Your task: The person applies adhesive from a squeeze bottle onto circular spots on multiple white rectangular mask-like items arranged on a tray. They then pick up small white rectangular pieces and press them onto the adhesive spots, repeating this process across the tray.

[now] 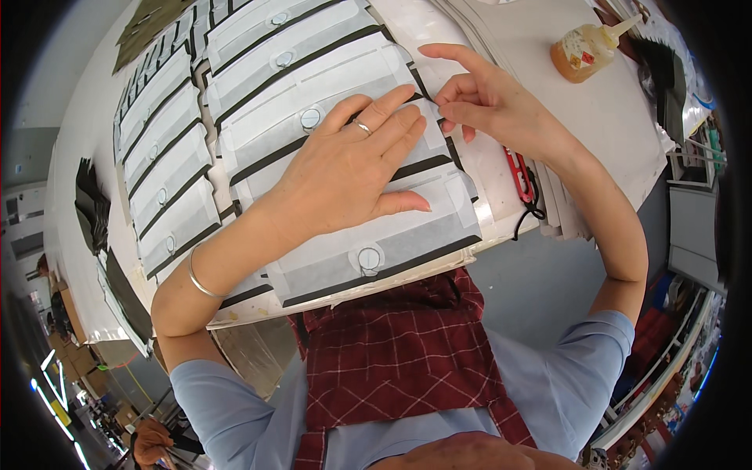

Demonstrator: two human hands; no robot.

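Observation:
My left hand (352,160) lies flat, fingers spread, across white sheet-like panels laid in overlapping rows. A ring is on one finger. Beneath it, one panel (432,137) is partly covered by the hand. At that panel's right end my right hand (489,102) is closed in a pinch beside a black edge strip (423,82), one finger stretched out. Whatever sits between its fingertips is hidden. The nearest panel (407,227) has a round clear disc (369,259) near its lower black border. Another disc (311,119) shows just beyond my left hand.
A second column of similar panels (168,168) runs along the left. A red cutter (519,176) with a black cord lies right, near stacked grey sheets (568,168). Farther right are an amber squeeze bottle (581,56) and black pieces (666,86). More black pieces (92,204) lie left.

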